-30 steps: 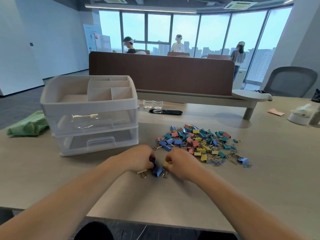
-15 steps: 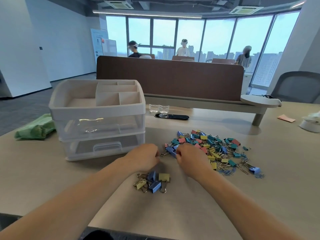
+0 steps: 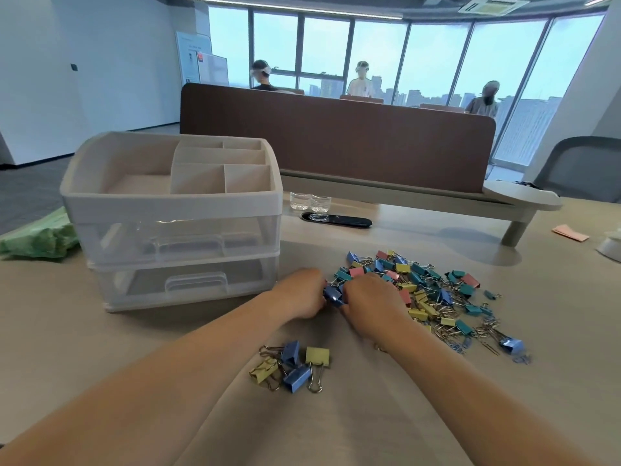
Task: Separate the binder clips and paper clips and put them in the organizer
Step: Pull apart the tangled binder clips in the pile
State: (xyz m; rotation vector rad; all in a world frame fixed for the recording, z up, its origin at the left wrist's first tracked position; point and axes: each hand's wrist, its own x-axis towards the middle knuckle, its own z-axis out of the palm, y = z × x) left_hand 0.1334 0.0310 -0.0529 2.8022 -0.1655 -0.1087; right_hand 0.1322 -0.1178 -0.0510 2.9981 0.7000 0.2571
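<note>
The organizer [image 3: 174, 210] stands on the tabletop [image 3: 100, 348], at the left. The pile of clips [image 3: 426, 290] lies to its right. The left hand [image 3: 299, 294] and right hand [image 3: 366, 302] meet at the pile's left edge, with one binder clip [image 3: 332, 296] held between them. A small bunch [image 3: 292, 364] lies nearer, between the arms.

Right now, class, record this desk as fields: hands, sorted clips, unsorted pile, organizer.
Hands: left hand and right hand grip one blue binder clip at the pile's near-left edge
Sorted group: four binder clips, two blue and two yellow, between the forearms
Unsorted pile: binder clips and paper clips mixed, right of the organizer
Organizer: top compartments look empty, both drawers closed
</note>
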